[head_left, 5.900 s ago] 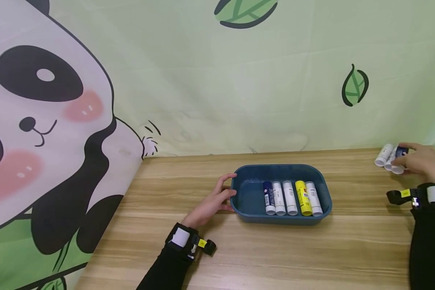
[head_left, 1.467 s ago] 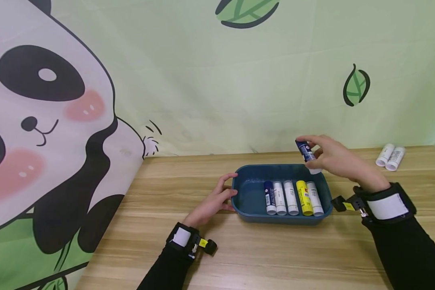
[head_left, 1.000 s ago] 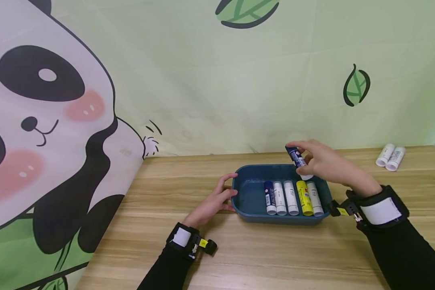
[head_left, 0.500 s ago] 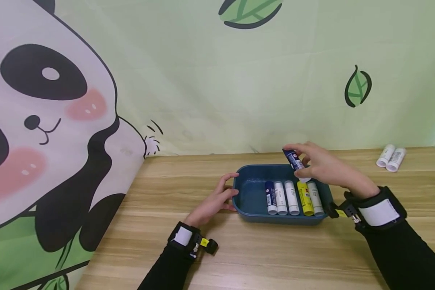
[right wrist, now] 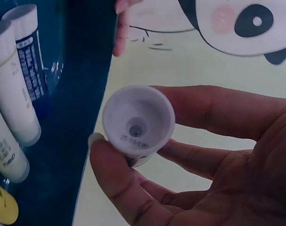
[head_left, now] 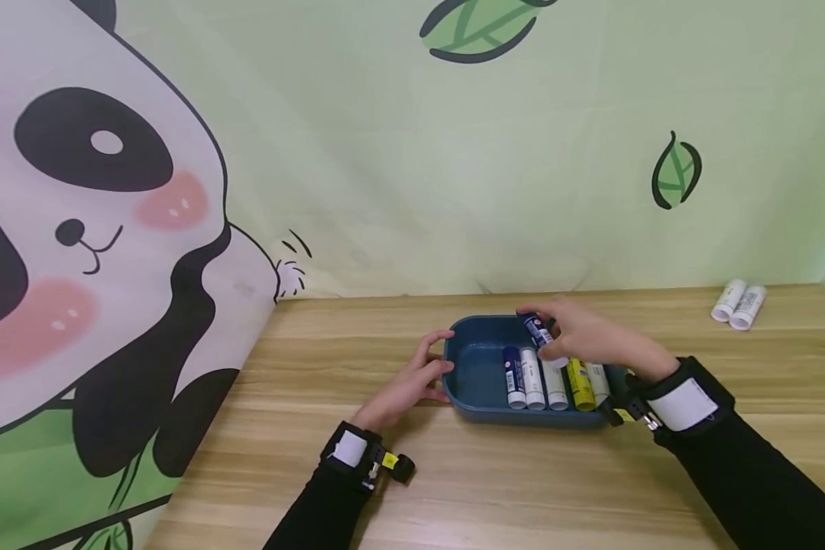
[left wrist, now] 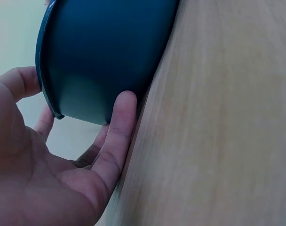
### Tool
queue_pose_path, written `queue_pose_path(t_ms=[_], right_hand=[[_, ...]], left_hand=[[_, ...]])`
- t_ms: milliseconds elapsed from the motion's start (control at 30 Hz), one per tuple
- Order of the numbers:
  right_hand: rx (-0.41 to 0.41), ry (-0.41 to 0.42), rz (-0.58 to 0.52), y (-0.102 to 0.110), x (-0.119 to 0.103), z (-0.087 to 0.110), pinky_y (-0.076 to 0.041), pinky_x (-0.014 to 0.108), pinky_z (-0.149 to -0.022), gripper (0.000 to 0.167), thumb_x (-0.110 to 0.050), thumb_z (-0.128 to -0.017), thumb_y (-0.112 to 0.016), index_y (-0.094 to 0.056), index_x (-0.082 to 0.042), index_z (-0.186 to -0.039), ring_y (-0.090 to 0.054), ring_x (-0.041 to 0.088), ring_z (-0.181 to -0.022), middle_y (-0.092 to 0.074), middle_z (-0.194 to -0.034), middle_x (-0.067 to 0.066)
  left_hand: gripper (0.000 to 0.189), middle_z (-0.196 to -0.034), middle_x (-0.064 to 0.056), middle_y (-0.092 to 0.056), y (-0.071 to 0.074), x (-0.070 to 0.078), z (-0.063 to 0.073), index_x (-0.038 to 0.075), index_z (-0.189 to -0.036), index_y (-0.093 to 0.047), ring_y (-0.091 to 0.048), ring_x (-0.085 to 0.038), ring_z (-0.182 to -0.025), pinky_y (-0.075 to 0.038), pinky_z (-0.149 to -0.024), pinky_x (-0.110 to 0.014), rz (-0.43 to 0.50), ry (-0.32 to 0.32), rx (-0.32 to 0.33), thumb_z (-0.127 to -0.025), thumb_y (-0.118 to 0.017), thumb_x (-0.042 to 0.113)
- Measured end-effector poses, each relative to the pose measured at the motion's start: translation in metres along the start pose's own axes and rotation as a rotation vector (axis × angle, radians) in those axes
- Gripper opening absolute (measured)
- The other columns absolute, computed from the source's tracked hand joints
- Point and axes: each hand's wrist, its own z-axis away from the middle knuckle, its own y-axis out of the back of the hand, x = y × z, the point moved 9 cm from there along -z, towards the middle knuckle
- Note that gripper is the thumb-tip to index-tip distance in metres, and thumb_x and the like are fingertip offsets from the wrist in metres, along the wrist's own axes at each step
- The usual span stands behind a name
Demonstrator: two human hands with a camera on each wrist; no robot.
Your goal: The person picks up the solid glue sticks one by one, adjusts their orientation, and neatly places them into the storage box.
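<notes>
In the head view, my right hand [head_left: 587, 334] pinches a dark blue glue stick [head_left: 537, 329] with a white end, tilted over the far side of a blue plastic bin [head_left: 470, 413]. The right wrist view shows the white recessed end of that glue stick [right wrist: 139, 120] between thumb and fingers. A row of glue sticks lies inside the bin: a blue one [head_left: 513, 376] at the left, several white ones and a yellow one [head_left: 580, 383]. My left hand [head_left: 406, 386] touches the bin's left end, fingers extended against the rim and outer wall [left wrist: 105, 56].
Two white glue sticks [head_left: 739, 304] lie side by side on the wooden table [head_left: 495, 489] at the far right. A green backdrop [head_left: 357, 153] with a panda drawing [head_left: 131, 252] rises along the table's back edge.
My right hand picked up the blue glue stick from the group at the far right and carried it left. In the last half second it moved further left and lower. My left hand stays put.
</notes>
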Motion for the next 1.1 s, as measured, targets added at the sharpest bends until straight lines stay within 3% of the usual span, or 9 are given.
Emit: queue_pose_path(t_ms=[100,200,300,500,700,967,1100], right_hand=[[-0.034,0.01,0.046,-0.007,-0.006,-0.007,-0.057,0.046,-0.08,0.068,-0.005,-0.087,-0.075,-0.048,0.008,-0.148,-0.058,0.038,-0.105,-0.055,-0.135,0.032],[-0.07,0.015,0.079,-0.012,-0.01,-0.013,-0.057,0.051,-0.092,0.068,-0.005,-0.086,-0.076,-0.049,0.008,-0.147,-0.058,0.044,-0.118,-0.055,-0.141,0.033],[-0.104,0.007,0.09,-0.017,-0.011,-0.019,-0.058,0.045,-0.088,0.069,-0.001,-0.085,-0.075,-0.049,0.009,-0.147,-0.058,0.043,-0.12,-0.055,-0.141,0.033],[-0.164,-0.034,0.086,-0.025,-0.012,-0.025,-0.057,0.033,-0.071,0.07,0.002,-0.085,-0.073,-0.046,0.01,-0.149,-0.063,0.027,-0.095,-0.054,-0.142,0.032],[-0.243,-0.111,0.102,-0.037,-0.006,-0.034,-0.055,0.032,-0.062,0.071,0.001,-0.087,-0.072,-0.043,0.008,-0.151,-0.058,0.018,-0.065,-0.061,-0.121,0.02],[-0.33,-0.166,0.188,-0.048,-0.007,-0.046,-0.051,0.026,-0.056,0.07,0.001,-0.088,-0.07,-0.042,0.01,-0.151,-0.056,0.014,-0.057,-0.059,-0.131,0.021],[-0.339,-0.189,0.21,-0.053,-0.007,-0.051,-0.056,0.029,-0.058,0.069,0.001,-0.089,-0.071,-0.043,0.008,-0.152,-0.058,0.014,-0.056,-0.06,-0.133,0.021]], left_hand=[[0.058,-0.149,-0.026,-0.037,0.0,0.0,0.001,0.026,-0.16,-0.025,-0.06,-0.031,-0.113,-0.06,-0.089,-0.039,-0.003,0.002,-0.003,-0.107,-0.049,0.023],[0.058,-0.149,-0.026,-0.037,-0.001,0.001,0.002,0.025,-0.16,-0.024,-0.06,-0.03,-0.112,-0.059,-0.089,-0.04,-0.003,0.0,-0.006,-0.108,-0.048,0.022],[0.058,-0.148,-0.026,-0.038,-0.001,0.0,0.001,0.026,-0.16,-0.024,-0.06,-0.029,-0.111,-0.059,-0.089,-0.039,-0.002,0.002,-0.006,-0.108,-0.048,0.022],[0.058,-0.147,-0.025,-0.04,-0.001,-0.002,-0.001,0.026,-0.16,-0.025,-0.062,-0.028,-0.109,-0.059,-0.088,-0.039,0.0,0.0,-0.007,-0.107,-0.048,0.021],[0.057,-0.145,-0.024,-0.04,-0.001,-0.001,0.0,0.028,-0.16,-0.025,-0.061,-0.027,-0.107,-0.059,-0.088,-0.037,0.0,0.001,-0.006,-0.107,-0.047,0.02],[0.056,-0.144,-0.024,-0.04,-0.001,-0.001,0.0,0.026,-0.159,-0.025,-0.061,-0.026,-0.105,-0.059,-0.089,-0.039,-0.006,0.0,-0.006,-0.107,-0.045,0.019],[0.057,-0.144,-0.024,-0.039,-0.001,0.0,-0.001,0.024,-0.16,-0.024,-0.061,-0.026,-0.105,-0.059,-0.089,-0.04,-0.018,-0.008,-0.008,-0.107,-0.045,0.018]])
